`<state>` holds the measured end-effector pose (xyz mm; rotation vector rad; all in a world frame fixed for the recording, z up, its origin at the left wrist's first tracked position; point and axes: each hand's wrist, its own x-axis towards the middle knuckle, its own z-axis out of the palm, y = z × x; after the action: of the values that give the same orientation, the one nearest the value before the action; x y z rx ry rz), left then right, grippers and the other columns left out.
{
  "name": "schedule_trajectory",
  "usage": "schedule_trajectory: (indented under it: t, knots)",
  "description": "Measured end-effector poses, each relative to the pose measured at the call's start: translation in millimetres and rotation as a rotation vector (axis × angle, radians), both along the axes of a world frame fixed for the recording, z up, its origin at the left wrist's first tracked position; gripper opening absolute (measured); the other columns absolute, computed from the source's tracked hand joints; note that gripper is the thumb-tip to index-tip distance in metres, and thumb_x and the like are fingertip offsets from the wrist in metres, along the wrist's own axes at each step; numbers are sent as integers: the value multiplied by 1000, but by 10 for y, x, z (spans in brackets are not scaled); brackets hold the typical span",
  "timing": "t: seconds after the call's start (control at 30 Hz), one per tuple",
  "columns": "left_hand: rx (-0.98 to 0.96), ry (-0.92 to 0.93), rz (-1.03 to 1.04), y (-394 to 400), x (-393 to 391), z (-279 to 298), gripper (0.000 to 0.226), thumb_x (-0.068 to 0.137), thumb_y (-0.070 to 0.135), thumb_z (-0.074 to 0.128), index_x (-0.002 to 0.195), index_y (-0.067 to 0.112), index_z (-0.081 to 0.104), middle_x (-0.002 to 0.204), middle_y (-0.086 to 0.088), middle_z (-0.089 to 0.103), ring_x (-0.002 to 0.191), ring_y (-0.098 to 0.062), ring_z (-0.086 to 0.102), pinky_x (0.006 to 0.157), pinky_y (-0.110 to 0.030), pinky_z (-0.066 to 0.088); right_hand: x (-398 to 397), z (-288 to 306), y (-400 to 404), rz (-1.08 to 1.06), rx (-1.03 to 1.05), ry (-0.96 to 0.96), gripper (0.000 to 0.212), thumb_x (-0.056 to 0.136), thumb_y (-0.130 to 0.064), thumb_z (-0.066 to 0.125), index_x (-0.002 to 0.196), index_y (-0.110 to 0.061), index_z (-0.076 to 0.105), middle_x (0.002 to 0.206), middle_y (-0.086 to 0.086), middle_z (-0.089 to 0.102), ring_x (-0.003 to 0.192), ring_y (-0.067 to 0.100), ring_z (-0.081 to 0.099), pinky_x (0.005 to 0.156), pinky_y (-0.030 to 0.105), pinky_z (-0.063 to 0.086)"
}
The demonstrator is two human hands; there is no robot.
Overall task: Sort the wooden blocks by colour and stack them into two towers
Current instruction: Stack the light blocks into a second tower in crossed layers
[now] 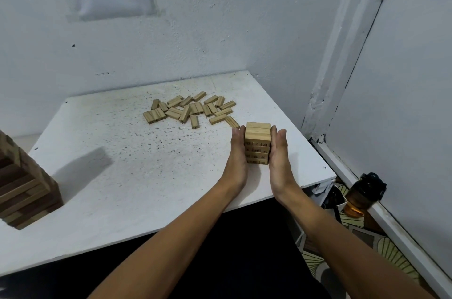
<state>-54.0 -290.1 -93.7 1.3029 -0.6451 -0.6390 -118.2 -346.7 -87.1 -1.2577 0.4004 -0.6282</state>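
Observation:
A short tower of light wooden blocks (pixel 257 142) stands near the right edge of the white table (pixel 127 176), several layers high. My left hand (pixel 237 151) presses flat against its left side and my right hand (pixel 278 151) flat against its right side, fingers straight. Behind it, a loose heap of light wooden blocks (pixel 190 110) lies scattered flat on the table. At the far left edge stands a taller tower of darker wooden blocks (pixel 22 186), partly cut off by the frame.
White walls close in behind and to the right of the table. An amber bottle with a black cap (pixel 362 196) stands on the floor past the table's right corner, beside some boxes and a patterned mat.

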Motion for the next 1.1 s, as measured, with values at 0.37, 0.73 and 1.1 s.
schedule_trajectory:
  t: [0.37, 0.73, 1.1]
  knots:
    - [34, 68, 12, -15, 23, -23, 97, 76, 90, 19, 143, 25, 43, 144, 2, 50, 136, -11, 42, 119, -42, 24, -1, -11, -2, 0, 4, 33, 56, 91, -60, 18, 110, -32, 63, 112, -12, 70, 109, 4, 63, 96, 21, 45]
    - [12, 93, 44, -19, 34, 10, 88, 72, 88, 20, 140, 35, 37, 149, 3, 42, 136, -8, 39, 119, -36, 24, -1, -5, 0, -7, 36, 41, 52, 104, -44, 9, 98, -33, 60, 89, -25, 72, 90, -11, 64, 79, 9, 46]
    - [-160, 319, 92, 7, 103, -121, 89, 77, 70, 24, 152, 23, 23, 160, -4, 25, 146, -19, 25, 122, -45, 16, -132, 40, 23, -140, 144, -4, 58, 101, -51, 11, 154, -28, 8, 160, -3, 18, 142, 5, 28, 113, 25, 27]
